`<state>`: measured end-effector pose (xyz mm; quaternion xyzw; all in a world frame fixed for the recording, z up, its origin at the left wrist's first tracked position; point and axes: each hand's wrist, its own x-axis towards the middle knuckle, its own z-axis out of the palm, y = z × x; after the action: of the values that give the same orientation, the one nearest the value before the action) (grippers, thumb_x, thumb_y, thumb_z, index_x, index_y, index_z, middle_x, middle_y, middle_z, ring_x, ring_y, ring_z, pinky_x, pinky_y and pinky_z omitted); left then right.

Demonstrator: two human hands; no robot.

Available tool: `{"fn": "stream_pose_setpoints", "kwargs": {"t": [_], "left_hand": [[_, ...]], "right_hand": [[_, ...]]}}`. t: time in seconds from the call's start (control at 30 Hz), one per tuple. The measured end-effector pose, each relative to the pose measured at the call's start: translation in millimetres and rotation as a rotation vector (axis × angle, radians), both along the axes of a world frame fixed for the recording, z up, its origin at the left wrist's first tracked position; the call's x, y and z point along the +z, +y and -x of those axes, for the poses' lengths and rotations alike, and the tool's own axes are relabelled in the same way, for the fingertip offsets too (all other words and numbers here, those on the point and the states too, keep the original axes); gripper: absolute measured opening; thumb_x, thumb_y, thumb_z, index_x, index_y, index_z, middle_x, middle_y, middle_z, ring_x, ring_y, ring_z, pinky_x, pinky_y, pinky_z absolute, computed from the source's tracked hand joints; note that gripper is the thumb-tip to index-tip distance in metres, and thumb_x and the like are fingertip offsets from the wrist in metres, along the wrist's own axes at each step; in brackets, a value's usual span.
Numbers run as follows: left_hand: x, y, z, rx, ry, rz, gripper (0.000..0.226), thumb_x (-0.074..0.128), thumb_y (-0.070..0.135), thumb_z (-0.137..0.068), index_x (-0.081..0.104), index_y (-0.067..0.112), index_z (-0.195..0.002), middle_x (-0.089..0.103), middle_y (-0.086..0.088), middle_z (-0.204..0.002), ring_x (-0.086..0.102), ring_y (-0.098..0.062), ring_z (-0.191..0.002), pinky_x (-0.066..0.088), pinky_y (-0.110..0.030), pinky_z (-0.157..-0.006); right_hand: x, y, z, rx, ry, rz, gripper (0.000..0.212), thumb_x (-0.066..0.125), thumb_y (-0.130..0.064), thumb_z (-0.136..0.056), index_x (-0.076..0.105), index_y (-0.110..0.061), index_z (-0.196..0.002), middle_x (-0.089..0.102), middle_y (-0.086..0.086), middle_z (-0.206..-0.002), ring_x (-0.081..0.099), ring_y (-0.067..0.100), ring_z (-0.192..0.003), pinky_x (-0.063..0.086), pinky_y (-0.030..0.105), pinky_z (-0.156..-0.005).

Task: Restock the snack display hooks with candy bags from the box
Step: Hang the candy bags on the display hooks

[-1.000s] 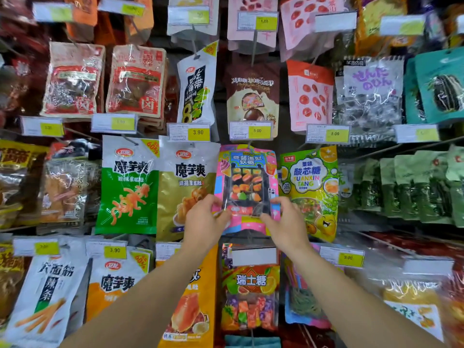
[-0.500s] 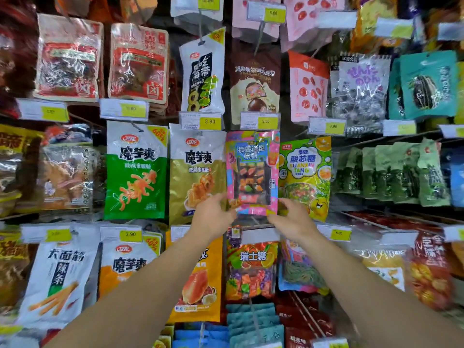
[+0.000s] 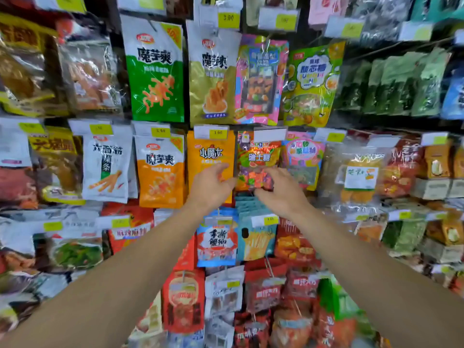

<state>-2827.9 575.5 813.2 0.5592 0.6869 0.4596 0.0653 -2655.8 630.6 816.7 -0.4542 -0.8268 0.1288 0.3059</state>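
Observation:
A pink candy bag (image 3: 261, 79) with a clear window of colourful sweets hangs on its hook in the upper row, free of both hands. My left hand (image 3: 213, 187) and my right hand (image 3: 281, 192) are lower down, held out in front of an orange and purple candy bag (image 3: 258, 156) on the row beneath. Both hands have loosely spread fingers and hold nothing. The right fingertips lie over that bag's lower part; whether they touch it is unclear. No box is in view.
The wall is packed with hanging snack bags: a green bag (image 3: 155, 71) and a gold bag (image 3: 213, 76) left of the pink one, a green-yellow bag (image 3: 311, 84) to its right. Price tags (image 3: 218, 133) stick out on hook ends. Blue and teal bags (image 3: 256, 234) hang below my hands.
Both hands have let go of the pink candy bag, which now hangs alone, and have dropped to the row below. The view has tilted downward.

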Motion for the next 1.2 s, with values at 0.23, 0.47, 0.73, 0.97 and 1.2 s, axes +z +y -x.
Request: {"fn": "stream_pose_setpoints", "kwargs": {"t": [0.23,0.47,0.73,0.97,1.2], "left_hand": [[-106.9,-103.9,-7.3,0.077,-0.057,0.238,0.051,0.064,0.032,-0.090,0.054,0.017,-0.138,0.057,-0.006,-0.140,0.057,-0.024,-0.123,0.044,-0.032,-0.101],[-193.1,-221.0,-8.9,0.167,-0.168,0.449,0.050,0.061,0.039,-0.089,0.057,0.019,-0.135,0.064,-0.007,-0.127,0.060,-0.025,-0.117,0.046,-0.028,-0.094],[-301.4,-317.3,51.0,0.296,-0.254,0.695,0.051,0.065,0.034,-0.088,0.055,0.023,-0.137,0.063,-0.004,-0.132,0.059,-0.023,-0.119,0.043,-0.029,-0.097],[-391.3,-357.6,157.6,0.332,-0.467,0.833,0.036,0.064,0.029,-0.087,0.066,0.018,-0.121,0.068,-0.003,-0.118,0.063,-0.022,-0.105,0.043,-0.019,-0.078],[-492.0,-369.5,250.9,0.429,-0.670,0.858,0.039,0.066,0.024,-0.085,0.067,0.022,-0.124,0.066,0.005,-0.125,0.059,-0.016,-0.116,0.042,-0.023,-0.092]], "right_hand": [[-107.1,-77.5,-8.8,0.129,-0.192,0.142,0.063,0.060,-0.033,-0.093,0.036,-0.014,-0.148,0.036,0.008,-0.150,0.038,0.029,-0.136,0.035,0.035,-0.109],[-205.6,-163.6,6.8,0.280,-0.280,0.304,0.061,0.065,-0.028,-0.086,0.046,-0.010,-0.141,0.045,0.013,-0.141,0.046,0.032,-0.130,0.039,0.038,-0.107],[-305.2,-238.6,74.5,0.446,-0.541,0.452,0.061,0.061,-0.031,-0.086,0.045,-0.012,-0.141,0.046,0.010,-0.139,0.046,0.032,-0.128,0.041,0.037,-0.103],[-391.9,-279.8,171.8,0.387,-0.584,0.691,0.060,0.063,-0.029,-0.085,0.047,-0.017,-0.142,0.046,0.008,-0.142,0.045,0.028,-0.133,0.038,0.032,-0.107],[-489.1,-291.6,250.8,0.256,-0.656,0.849,0.059,0.064,-0.032,-0.087,0.048,-0.019,-0.142,0.046,0.006,-0.143,0.047,0.026,-0.130,0.037,0.028,-0.098]]}}
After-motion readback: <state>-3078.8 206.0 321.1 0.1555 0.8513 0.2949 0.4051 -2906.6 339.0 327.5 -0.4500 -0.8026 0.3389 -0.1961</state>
